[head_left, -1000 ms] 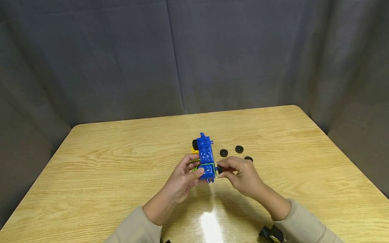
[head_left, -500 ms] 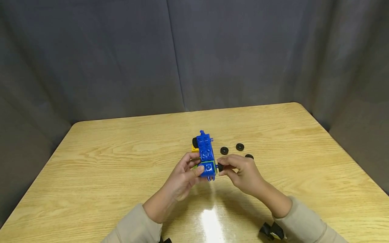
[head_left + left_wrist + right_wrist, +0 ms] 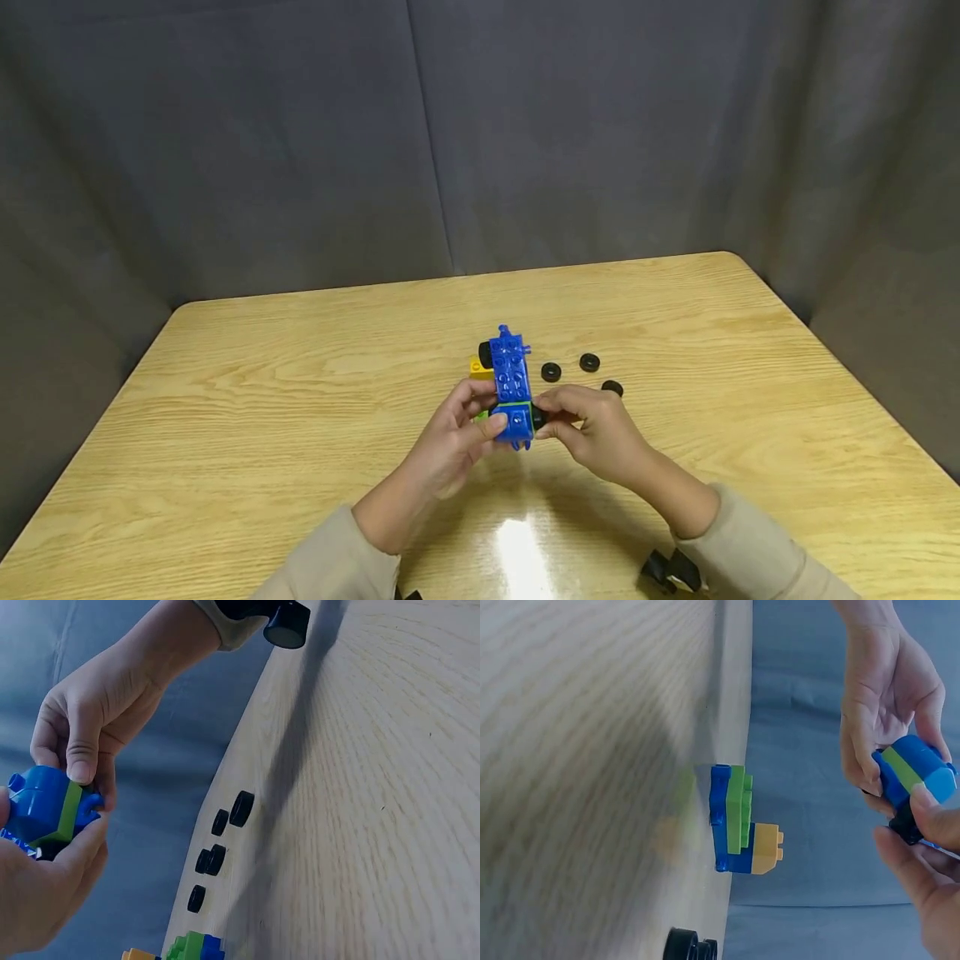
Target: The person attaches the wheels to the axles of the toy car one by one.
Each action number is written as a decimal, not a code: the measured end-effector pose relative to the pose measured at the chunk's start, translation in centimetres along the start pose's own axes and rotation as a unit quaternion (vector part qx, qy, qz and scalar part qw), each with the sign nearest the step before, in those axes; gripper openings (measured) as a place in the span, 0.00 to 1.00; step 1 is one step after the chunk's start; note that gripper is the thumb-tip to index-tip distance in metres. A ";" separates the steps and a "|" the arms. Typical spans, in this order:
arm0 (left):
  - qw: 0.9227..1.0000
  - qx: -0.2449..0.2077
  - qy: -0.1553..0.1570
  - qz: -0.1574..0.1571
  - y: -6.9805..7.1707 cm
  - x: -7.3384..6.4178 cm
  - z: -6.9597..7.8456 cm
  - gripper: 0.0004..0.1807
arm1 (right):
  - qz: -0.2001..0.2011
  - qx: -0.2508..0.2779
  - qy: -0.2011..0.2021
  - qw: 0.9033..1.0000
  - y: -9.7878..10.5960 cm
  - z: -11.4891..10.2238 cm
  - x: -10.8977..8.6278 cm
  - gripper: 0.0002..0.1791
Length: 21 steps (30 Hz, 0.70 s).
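Note:
A blue toy vehicle base (image 3: pixel 512 375) with studs and a green strip is held by my left hand (image 3: pixel 453 442), its thumb lying over the near end. My right hand (image 3: pixel 600 429) pinches a small black wheel (image 3: pixel 538 417) between thumb and fingers, right up against the vehicle's near right side. Another black wheel (image 3: pixel 486 355) sits at the far left of the base, and a bare blue peg (image 3: pixel 526 350) sticks out opposite it. In the right wrist view, the pinched wheel (image 3: pixel 906 823) overlaps the blue body, beside the green strip (image 3: pixel 901 768).
Loose black wheels (image 3: pixel 551 372) lie on the wooden table (image 3: pixel 262 433) beyond my right hand. Behind the held vehicle stands a second build of blue, green (image 3: pixel 739 810) and yellow (image 3: pixel 766 847) bricks. A grey curtain (image 3: pixel 300 150) hangs behind the table.
My right hand has moved slightly left with the wheel. The peg that showed between wheel and vehicle is now covered, and the wheel sits against the side.

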<state>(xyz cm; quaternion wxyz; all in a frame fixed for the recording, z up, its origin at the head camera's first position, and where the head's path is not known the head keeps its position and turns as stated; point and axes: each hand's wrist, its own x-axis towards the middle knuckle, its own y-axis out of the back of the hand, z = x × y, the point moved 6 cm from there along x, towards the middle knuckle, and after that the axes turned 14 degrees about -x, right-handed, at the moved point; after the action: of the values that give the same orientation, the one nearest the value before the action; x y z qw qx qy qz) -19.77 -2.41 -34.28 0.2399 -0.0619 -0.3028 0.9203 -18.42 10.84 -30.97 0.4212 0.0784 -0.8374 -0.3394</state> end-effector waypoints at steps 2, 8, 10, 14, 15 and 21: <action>1.000 -0.004 0.005 0.000 0.0 0.1 -0.1 0.19 | -0.009 -0.001 -0.009 1.000 0.0 0.2 -0.1 0.14; 1.000 -0.017 0.023 0.005 0.3 0.3 0.1 0.22 | -0.062 0.016 -0.059 0.996 -0.2 0.9 0.0 0.13; 0.999 -0.014 0.033 0.010 0.5 0.3 0.3 0.23 | -0.085 0.027 -0.086 0.992 -0.4 1.3 -0.1 0.13; 0.999 -0.015 0.045 0.019 0.7 0.2 0.4 0.25 | -0.118 0.047 -0.124 0.984 -0.7 1.7 -0.1 0.13; 0.999 -0.015 0.046 0.021 0.8 0.2 0.5 0.25 | -0.123 0.050 -0.128 0.983 -0.7 1.8 -0.1 0.13; 0.998 -0.006 0.047 0.031 1.0 0.2 0.5 0.23 | -0.144 0.070 -0.153 0.975 -0.8 1.8 0.0 0.14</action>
<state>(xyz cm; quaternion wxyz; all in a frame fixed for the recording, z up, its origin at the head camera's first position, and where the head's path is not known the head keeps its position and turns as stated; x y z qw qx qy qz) -20.53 -3.32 -34.44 0.2250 -0.1161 -0.2949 0.9214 -19.93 11.17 -32.23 0.2283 0.1742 -0.8937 -0.3448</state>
